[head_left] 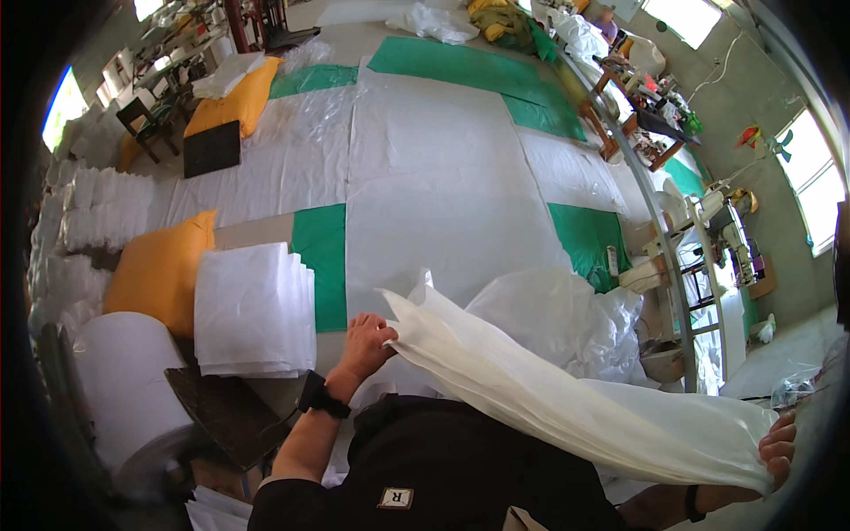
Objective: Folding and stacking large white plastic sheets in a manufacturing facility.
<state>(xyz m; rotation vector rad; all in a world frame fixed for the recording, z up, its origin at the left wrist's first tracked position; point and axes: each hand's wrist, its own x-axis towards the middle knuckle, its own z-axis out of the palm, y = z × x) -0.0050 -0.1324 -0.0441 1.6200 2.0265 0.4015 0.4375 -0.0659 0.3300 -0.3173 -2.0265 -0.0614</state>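
White, translucent sheet [549,394] held up in long gathered folds, from just below the centre out towards four o'clock, in front of the black shirt [460,451]. Left hand [365,342] at seven o'clock, close to the centre, fingers drawn narrow on one end; right hand [777,450] far out at four o'clock, fingers curled over the other end, thumb hidden, so cannot tell how firmly. Pinch both ends and draw them apart evenly, just enough to take up slack without straining what looks thin and probably slippery. Ease the folds open along the edge rather than tugging at the middle, and feel for a second layer caught in the bunching. Mind the loose tips beside the left fingers, liable to fold under. Lift the sagging span clear of the crumpled clear plastic [540,310] between three and four o'clock, easy to drag along. Bring both ends level before loosening either, aiming for edges squared like those of the white stack [252,310] between eight and nine o'clock.
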